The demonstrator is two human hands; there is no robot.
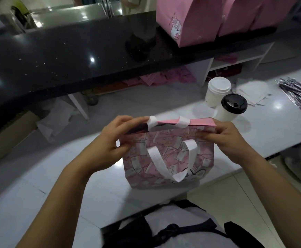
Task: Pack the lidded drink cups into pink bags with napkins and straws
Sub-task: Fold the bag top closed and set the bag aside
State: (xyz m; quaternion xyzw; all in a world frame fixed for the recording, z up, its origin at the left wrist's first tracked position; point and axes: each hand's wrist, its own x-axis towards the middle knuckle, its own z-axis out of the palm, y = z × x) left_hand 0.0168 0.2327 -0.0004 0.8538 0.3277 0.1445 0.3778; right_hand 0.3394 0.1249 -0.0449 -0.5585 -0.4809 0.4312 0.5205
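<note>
Left hand [110, 138] and right hand [232, 140] pinch the pink bag [139, 163] at its rim, print too blurred to read.

Matt printed paper bag [167, 158], glossy black stone counter [56, 56], smooth white worktop [56, 176].

Setting recorded as the service counter of a drinks shop. Evidence noted: raised black counter [56, 56] backed by a steel sink [70, 15] and tap [107, 6]; pink bags [191, 20] stood on it; lidded paper cups [216, 93], napkins [250, 92] and wrapped straws [298, 93] laid out on the white worktop [38, 176].
</note>
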